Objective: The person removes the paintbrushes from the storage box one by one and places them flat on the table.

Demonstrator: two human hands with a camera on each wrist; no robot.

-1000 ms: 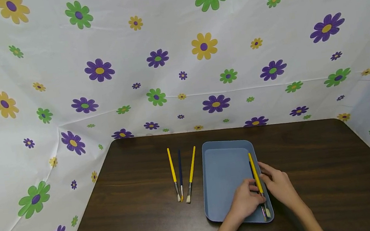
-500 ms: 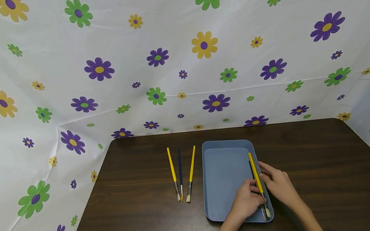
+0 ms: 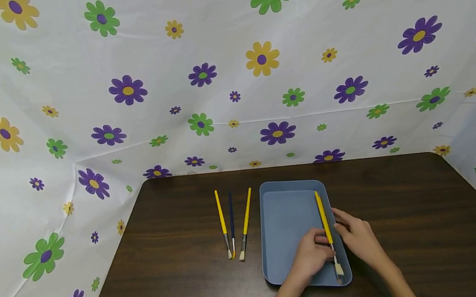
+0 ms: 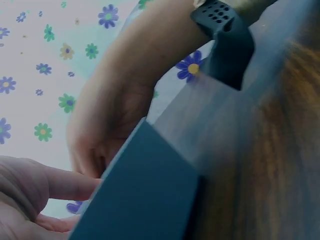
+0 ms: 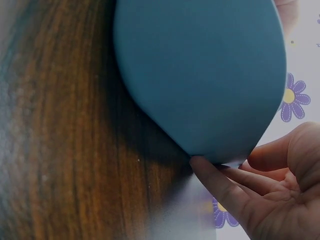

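The blue-grey tray [image 3: 288, 211] lies on the dark wood table in the head view. Inside its right side, a yellow-handled paintbrush [image 3: 324, 217] with pale bristles lies lengthwise; a second brush tip shows under those bristles, its handle mostly hidden. My left hand [image 3: 311, 256] reaches into the tray and pinches the yellow paintbrush near its metal collar. At the tray's right wall, my right hand [image 3: 360, 240] holds the edge from outside. In the right wrist view, the right thumb and fingers [image 5: 220, 182] meet the tray's corner. Tray walls hide the brushes in both wrist views.
Left of the tray, two yellow paintbrushes [image 3: 222, 220] and one dark blue paintbrush [image 3: 231, 218] lie on the table [image 3: 182, 274], bristles toward me. A white flowered cloth [image 3: 228, 70] hangs behind and along the sides.
My left hand has shifted slightly left and away from me with the yellow paintbrush, which now covers most of the dark-handled brush beside it. My right hand stays at the tray's edge.
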